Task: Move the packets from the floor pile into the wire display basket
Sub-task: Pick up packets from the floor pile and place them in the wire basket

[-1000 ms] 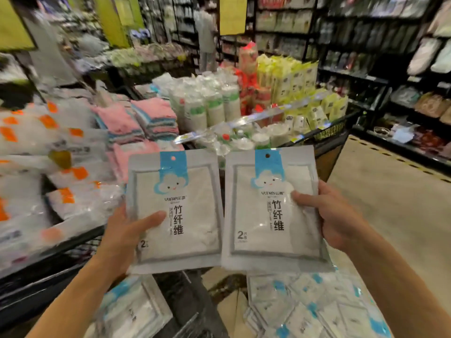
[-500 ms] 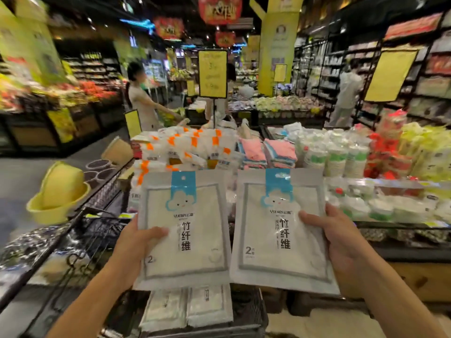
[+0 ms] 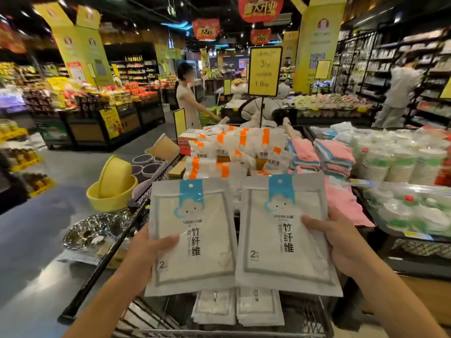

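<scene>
Upright, both packets face up

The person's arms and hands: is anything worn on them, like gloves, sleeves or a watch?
Nothing that shows. The left hand and right hand are bare, without gloves, and no ring shows on the visible fingers. Both forearms are bare to the frame's lower edge: no sleeves, watch or wristband in view.
</scene>
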